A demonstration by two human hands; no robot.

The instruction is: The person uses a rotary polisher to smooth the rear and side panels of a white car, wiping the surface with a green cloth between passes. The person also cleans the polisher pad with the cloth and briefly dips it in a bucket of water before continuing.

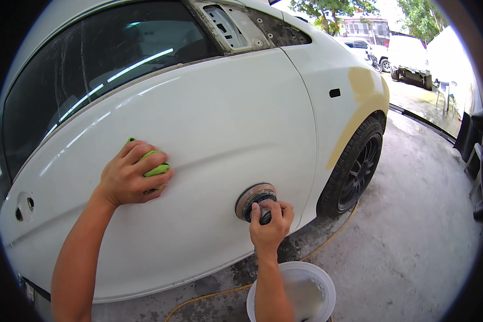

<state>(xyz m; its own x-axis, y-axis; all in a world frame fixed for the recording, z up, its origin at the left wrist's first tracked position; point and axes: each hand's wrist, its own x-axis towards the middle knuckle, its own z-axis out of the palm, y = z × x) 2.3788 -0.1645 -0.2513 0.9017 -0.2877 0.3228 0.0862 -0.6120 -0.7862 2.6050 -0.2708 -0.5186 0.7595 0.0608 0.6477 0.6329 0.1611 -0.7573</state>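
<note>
My left hand (134, 174) is closed around a bunched green cloth (156, 169) and presses it against the white car door (209, 121). Lower on the same door, to the right, my right hand (272, 224) grips a round sander (255, 196) with a black body. The sander is tilted, its disc edge turned toward the panel; how much of the disc touches the door cannot be made out. A faint crease runs across the door between both hands.
Below my right forearm stands a white bucket (330, 290) with cloudy water. A yellow hose (335, 234) snakes over the wet concrete floor (413, 214). The black wheel (355, 166) sits right of the door, under a fender with tan filler patches (361, 83). Vehicles are parked outside.
</note>
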